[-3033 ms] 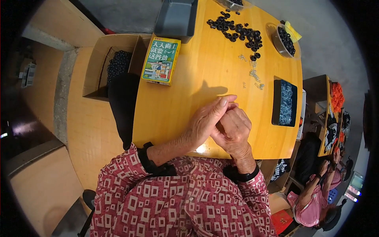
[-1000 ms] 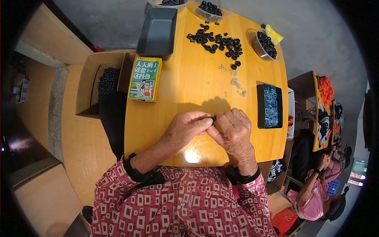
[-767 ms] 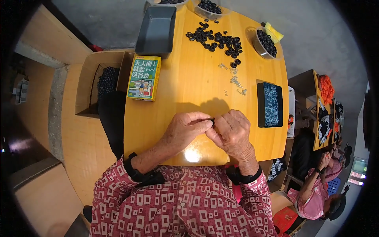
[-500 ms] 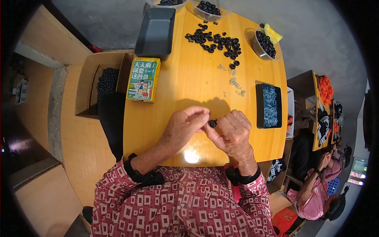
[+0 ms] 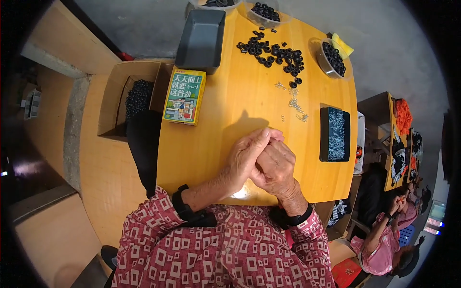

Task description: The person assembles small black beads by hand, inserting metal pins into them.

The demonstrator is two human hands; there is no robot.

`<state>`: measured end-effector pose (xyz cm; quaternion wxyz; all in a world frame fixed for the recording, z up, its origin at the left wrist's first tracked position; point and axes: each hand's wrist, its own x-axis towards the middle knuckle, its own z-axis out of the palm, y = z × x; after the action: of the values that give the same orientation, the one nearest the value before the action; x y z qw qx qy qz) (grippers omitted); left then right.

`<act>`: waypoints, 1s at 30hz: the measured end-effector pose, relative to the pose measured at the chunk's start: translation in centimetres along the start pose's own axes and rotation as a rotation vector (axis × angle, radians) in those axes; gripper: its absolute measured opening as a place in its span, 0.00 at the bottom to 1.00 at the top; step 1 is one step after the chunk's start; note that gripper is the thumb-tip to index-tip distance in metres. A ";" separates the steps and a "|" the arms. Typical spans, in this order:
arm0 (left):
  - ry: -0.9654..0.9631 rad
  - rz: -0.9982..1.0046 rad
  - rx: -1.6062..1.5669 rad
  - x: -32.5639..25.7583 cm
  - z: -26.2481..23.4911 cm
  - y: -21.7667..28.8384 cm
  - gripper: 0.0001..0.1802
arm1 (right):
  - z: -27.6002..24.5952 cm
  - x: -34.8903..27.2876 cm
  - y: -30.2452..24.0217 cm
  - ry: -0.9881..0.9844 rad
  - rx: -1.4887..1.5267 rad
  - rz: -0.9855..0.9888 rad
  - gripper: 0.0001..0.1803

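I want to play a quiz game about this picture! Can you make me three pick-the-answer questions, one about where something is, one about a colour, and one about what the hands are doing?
1. Where does the green-and-yellow box lie?
A. on the table's left edge
B. inside the grey tray
C. on the floor

2. What colour are the loose rings at the far side of the table?
A. white
B. black
C. red

3. How are the left hand and right hand?
A. far apart
B. flat on the table
C. pressed together

Answers: 1 A, the box sits near the left rim, beside the cardboard carton. 2 B, the scattered rings are black. 3 C, the left hand's fingers lie over the right hand.
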<state>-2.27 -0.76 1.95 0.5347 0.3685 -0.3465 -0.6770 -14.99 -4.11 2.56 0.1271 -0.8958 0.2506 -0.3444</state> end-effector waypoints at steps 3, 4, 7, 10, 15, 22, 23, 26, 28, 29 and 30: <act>0.062 0.090 0.010 0.2 0.1 -0.1 0.29 | -0.1 0.2 0.1 0.025 -0.017 0.006 0.11; 0.060 0.090 0.006 0.3 0.1 -0.1 0.29 | -0.2 0.4 0.2 0.074 -0.049 -0.015 0.11; 0.148 0.053 -0.091 -0.1 -0.3 0.3 0.27 | -1.4 0.5 0.5 0.072 -0.101 0.022 0.12; 0.144 -0.015 -0.078 -1.2 -1.0 0.4 0.24 | -2.0 0.1 0.8 0.094 -0.141 0.009 0.13; 0.165 -0.047 0.017 -2.2 -1.8 0.3 0.18 | -1.9 0.3 0.5 0.103 -0.139 -0.003 0.13; 0.162 0.119 0.079 -3.5 -1.6 -0.2 0.17 | -1.6 0.6 -1.0 0.004 -0.170 -0.069 0.16; 0.201 0.130 0.101 -3.8 -2.1 0.0 0.17 | -1.3 0.7 -1.1 -0.022 -0.176 -0.058 0.16; 0.217 0.236 0.144 -5.2 -3.6 1.3 0.15 | -0.4 1.1 -1.6 -0.043 -0.104 -0.069 0.18; 0.354 0.300 0.271 -6.9 -4.8 4.2 0.14 | -0.4 1.4 -1.9 -0.064 -0.087 -0.029 0.20; 0.467 0.357 0.386 -7.6 -5.8 5.8 0.13 | -0.5 1.3 -1.8 -0.060 -0.079 -0.034 0.20; 0.590 0.413 0.392 -8.3 -7.1 7.4 0.11 | -0.5 1.1 -1.7 -0.067 -0.102 -0.040 0.20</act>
<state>8.65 5.41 5.98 0.6554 0.5645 -0.3673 -0.3418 -14.00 -3.27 4.19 0.0827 -0.9169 0.2454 -0.3037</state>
